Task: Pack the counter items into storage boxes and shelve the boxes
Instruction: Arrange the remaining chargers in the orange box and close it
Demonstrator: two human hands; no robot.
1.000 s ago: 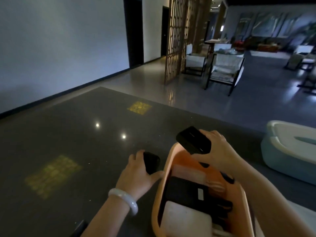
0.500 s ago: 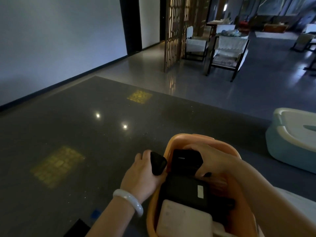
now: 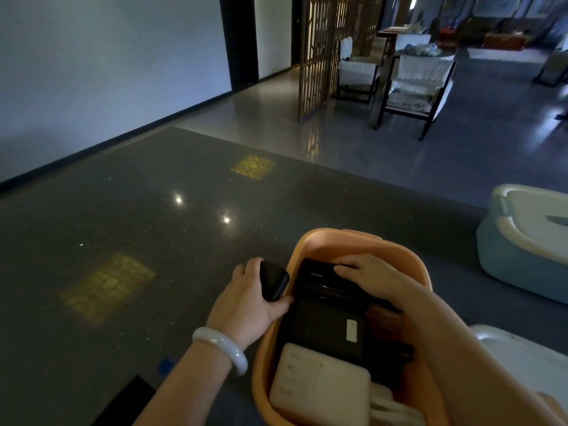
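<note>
An orange storage box (image 3: 325,241) stands on the dark counter (image 3: 123,229) in front of me. Inside it lie a black power bank (image 3: 316,276) at the far end, a larger flat black device (image 3: 325,327) in the middle and a white flat device (image 3: 316,392) nearest me. My right hand (image 3: 375,278) reaches into the box, its fingers lying on top of the black power bank. Just outside the box's left wall, my left hand (image 3: 249,302) grips a small black rounded device (image 3: 273,284).
A pale blue storage box with a white lid (image 3: 528,241) sits on the counter to the right. Another white lid (image 3: 522,361) lies near my right arm. Beyond the counter are a wooden lattice screen (image 3: 319,53) and chairs (image 3: 412,87).
My right hand has lowered the black power bank from above the rim down into the orange box. My left hand has kept hold of the small black device beside the box.
</note>
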